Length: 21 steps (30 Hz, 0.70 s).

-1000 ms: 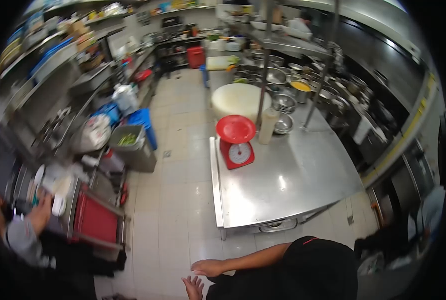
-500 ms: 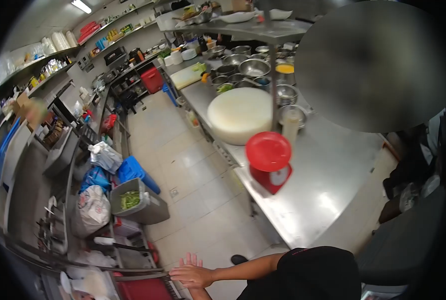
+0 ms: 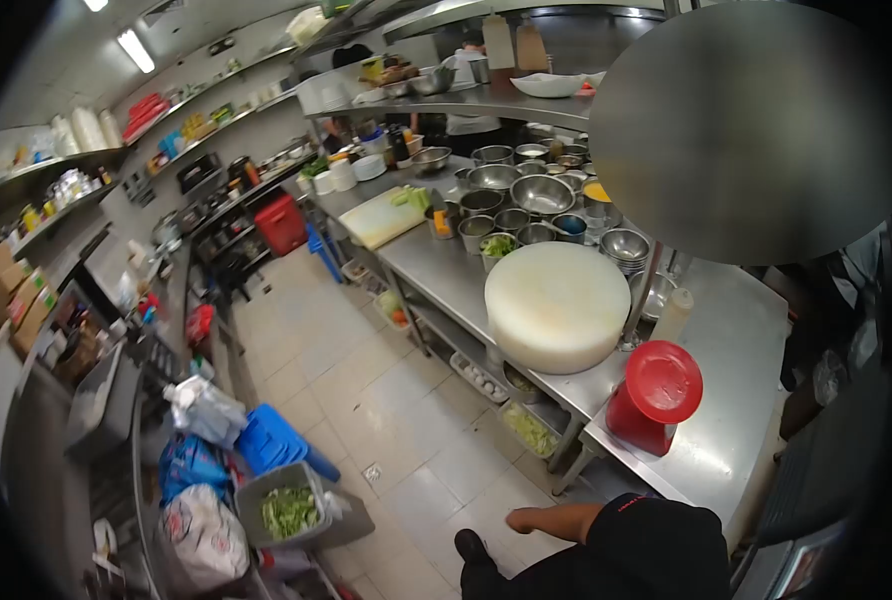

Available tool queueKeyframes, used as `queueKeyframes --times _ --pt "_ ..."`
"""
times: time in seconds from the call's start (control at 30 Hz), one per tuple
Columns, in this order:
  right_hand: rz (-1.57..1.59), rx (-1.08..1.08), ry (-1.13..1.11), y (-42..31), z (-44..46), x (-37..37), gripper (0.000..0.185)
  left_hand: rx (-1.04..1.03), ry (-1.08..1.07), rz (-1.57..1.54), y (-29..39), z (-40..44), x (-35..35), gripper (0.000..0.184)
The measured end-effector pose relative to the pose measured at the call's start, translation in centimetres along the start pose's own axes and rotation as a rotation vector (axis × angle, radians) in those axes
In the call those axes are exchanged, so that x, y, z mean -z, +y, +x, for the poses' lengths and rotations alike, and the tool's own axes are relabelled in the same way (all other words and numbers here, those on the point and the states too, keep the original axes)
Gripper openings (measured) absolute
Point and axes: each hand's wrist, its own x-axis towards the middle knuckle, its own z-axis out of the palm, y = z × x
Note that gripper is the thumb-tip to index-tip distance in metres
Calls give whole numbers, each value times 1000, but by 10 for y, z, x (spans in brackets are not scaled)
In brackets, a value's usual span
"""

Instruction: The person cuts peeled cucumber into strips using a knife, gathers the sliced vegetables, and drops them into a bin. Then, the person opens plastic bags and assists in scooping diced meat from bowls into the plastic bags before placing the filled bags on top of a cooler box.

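Observation:
My right arm reaches out of a black sleeve at the bottom. At its end my right hand (image 3: 522, 520) hangs over the tiled floor, small and partly turned away, and its fingers do not show clearly. I see nothing in it. My left hand is out of view. Nearest to the right arm is the corner of the steel table (image 3: 711, 490). On that corner stands a red kitchen scale (image 3: 656, 400) with a round red pan. Behind it lies a thick, round white chopping block (image 3: 558, 300). A black shoe (image 3: 473, 546) shows below.
Steel bowls (image 3: 541, 194) and pots crowd the table, with a green-topped cutting board (image 3: 381, 217) farther back. Left of the aisle are a grey bin (image 3: 346, 520) holding green leaves, a blue bin (image 3: 276, 440) and bags (image 3: 206, 540). Tubs (image 3: 529, 430) sit under the table. A grey blur covers the upper right.
My view has swung, so the scale and block sit farther right and lower. The two hands were together at the lower left; they have parted, and the left one has left the view.

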Motion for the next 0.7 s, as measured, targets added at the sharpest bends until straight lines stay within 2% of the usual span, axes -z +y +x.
queueKeyframes --times 0.07,0.1,0.17,0.23,0.27,0.3,0.37,0.4,0.47,0.5,0.57,0.63,0.7 --pt "259 -179 89 39 6 -52 23 134 -45 90 -16 62 -5 80" --pt "311 -233 76 44 1 -50 23 213 -88 149 -29 94 -15 79" --pt "439 -307 -311 39 -21 -41 20 391 -253 301 -59 154 -46 78" --pt "859 -528 121 13 -53 -26 28 554 -503 451 -100 204 -92 77" --pt "968 -619 456 -6 -75 -18 43 630 -638 521 -124 219 -117 76" --pt "1046 -696 583 -21 -94 -7 51 698 -788 581 -151 225 -144 75" --pt "1300 -911 642 -48 -117 0 68 799 -1079 693 -196 219 -187 74" --pt "1352 -1008 680 -61 -124 -5 68 828 -1229 735 -218 209 -206 73" --pt "1737 -1058 788 -89 -136 -20 85 876 -1518 801 -256 176 -233 72" --pt "1773 -1135 829 -106 -136 -28 85 883 -1667 818 -259 151 -252 71" --pt "2343 -1207 904 -154 -129 -53 95 892 -1955 830 -297 112 -246 70" --pt "2102 -1664 989 -205 -87 -117 80 861 -2217 836 -315 61 -242 69" --pt "1582 -1323 669 -273 -128 -139 55 819 -2459 818 -331 11 -221 67"
